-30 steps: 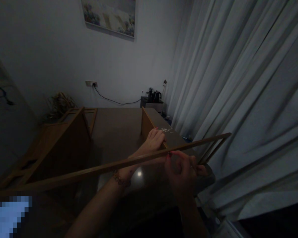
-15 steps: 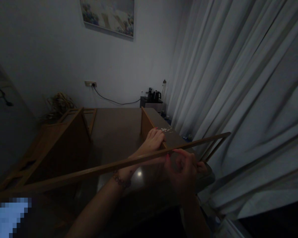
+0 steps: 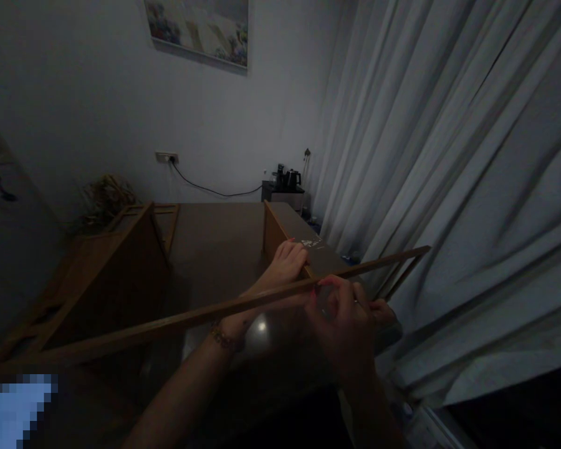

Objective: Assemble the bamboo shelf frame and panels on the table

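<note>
A long wooden rail (image 3: 206, 313) runs across the view in front of me, part of a frame that bends back at its right end. Behind it, an upright wooden board (image 3: 277, 227) meets the rail near the middle. My left hand (image 3: 287, 262) reaches past the rail with its fingers wrapped over the board's top edge. My right hand (image 3: 348, 312) is at the rail close to that joint, thumb and forefinger pinched together. Whatever lies between those fingertips is too small and dark to make out.
The brown table (image 3: 215, 234) carries the pieces. A second wooden panel (image 3: 107, 287) stands at the left. Small pale parts (image 3: 311, 243) lie right of the board. A black kettle (image 3: 292, 179) stands on a cabinet at the back; a pale curtain (image 3: 449, 156) hangs on the right.
My right hand has shifted slightly left and up, its fingertips closer to the joint of rail and board. My left hand keeps its hold on the board. The view has turned slightly.
</note>
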Motion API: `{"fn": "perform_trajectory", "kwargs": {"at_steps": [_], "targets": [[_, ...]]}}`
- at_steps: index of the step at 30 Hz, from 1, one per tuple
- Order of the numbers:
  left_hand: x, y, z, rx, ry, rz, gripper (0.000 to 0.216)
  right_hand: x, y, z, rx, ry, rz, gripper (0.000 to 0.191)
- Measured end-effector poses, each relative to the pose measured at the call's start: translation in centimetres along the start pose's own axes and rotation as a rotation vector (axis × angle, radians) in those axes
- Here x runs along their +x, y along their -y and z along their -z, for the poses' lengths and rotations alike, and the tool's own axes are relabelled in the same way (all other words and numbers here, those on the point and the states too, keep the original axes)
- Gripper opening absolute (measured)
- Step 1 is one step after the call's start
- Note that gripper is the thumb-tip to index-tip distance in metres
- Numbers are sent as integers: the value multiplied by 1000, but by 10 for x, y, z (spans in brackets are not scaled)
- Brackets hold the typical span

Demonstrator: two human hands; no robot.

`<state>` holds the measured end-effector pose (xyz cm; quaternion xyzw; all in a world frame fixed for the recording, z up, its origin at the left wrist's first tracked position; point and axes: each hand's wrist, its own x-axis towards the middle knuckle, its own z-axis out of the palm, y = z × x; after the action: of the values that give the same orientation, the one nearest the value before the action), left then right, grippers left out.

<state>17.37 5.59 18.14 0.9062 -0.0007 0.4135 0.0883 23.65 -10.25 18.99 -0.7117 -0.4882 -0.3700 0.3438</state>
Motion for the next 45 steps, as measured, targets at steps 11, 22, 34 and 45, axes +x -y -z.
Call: {"fn": "perform_trajectory", "kwargs": {"at_steps": [11, 22, 34, 45], "targets": [[3, -4, 2, -16, -19, 34, 42, 14, -16, 8, -90, 28, 276, 5], [2, -1, -1, -21, -36, 11, 49, 4, -23, 5, -60, -52, 296, 15], [3, -3, 2, 6, 8, 40, 46, 1, -12, -2, -96, -134, 151, 16], [4, -8, 7, 10, 27, 35, 45, 0, -12, -4, -56, -162, 136, 14]]}}
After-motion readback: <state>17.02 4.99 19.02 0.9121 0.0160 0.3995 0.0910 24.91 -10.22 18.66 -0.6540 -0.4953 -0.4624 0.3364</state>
